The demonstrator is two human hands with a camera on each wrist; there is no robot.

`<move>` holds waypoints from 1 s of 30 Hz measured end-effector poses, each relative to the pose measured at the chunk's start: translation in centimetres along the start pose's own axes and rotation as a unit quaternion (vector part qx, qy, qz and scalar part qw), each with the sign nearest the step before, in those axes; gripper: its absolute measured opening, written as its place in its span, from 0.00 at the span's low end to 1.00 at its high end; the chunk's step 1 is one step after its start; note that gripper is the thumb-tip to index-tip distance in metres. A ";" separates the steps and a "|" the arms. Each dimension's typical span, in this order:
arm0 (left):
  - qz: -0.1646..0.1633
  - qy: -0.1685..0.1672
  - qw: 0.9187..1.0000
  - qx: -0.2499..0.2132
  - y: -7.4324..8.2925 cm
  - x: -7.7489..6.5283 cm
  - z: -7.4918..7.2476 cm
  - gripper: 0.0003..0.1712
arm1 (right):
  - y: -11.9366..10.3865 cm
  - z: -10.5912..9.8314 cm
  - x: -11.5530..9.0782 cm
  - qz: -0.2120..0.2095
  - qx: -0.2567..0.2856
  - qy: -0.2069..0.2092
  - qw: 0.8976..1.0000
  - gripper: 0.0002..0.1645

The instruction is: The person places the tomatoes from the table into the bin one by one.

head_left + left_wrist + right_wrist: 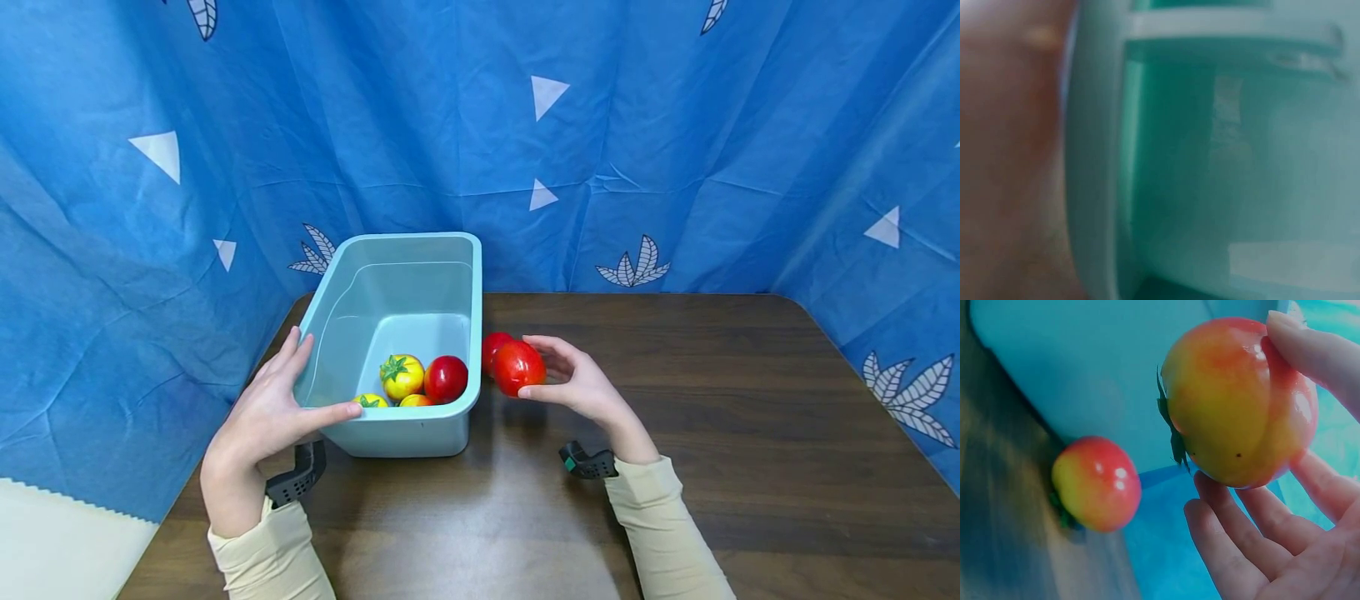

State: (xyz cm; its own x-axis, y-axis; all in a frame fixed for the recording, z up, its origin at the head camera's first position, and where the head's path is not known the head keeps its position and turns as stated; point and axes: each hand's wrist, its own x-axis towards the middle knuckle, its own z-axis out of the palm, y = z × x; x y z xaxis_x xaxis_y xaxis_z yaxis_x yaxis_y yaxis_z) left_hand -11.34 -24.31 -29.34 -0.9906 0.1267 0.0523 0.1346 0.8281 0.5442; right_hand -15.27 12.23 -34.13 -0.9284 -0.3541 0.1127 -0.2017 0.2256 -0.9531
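Note:
My right hand (573,379) pinches a glossy red tomato (519,368) between thumb and fingers, just right of the bin. In the right wrist view this tomato (1229,406) shows a yellow-orange side and green sepals. A second red tomato (495,348) is on the table behind it, partly hidden. My left hand (262,412) spreads over the near left corner of the light teal bin (472,333), fingers on the left rim and thumb along the near rim. Inside the bin are a yellow tomato (402,377), a dark red fruit (446,379) and others partly hidden by the near wall.
The bin stands on the left part of a dark wooden table (712,400). A blue curtain (637,125) with white shapes hangs behind and on both sides. The left wrist view shows mostly the teal bin's wall, blurred.

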 end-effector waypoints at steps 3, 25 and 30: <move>0.003 0.000 1.000 0.001 -0.1 0.0 0.1 0.63 | -0.5 -0.1 -0.2 -0.003 0.001 0.004 1.000 0.39; 0.001 0.002 1.000 0.005 -0.2 0.1 0.1 0.63 | -0.4 -0.4 -0.5 -0.049 -0.002 0.038 0.998 0.40; 0.002 0.002 1.000 0.005 -0.2 0.1 0.1 0.63 | -1.1 -0.2 -0.8 -0.054 -0.002 0.045 0.998 0.39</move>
State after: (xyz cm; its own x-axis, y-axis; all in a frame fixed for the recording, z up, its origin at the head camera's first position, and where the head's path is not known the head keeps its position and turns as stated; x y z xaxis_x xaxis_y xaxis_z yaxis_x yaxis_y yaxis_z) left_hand -11.48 -24.39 -29.50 -0.9901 0.1275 0.0580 0.1387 0.8327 0.5360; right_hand -14.41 12.46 -33.10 -0.9256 -0.2937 0.2387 -0.3023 0.1941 -0.9332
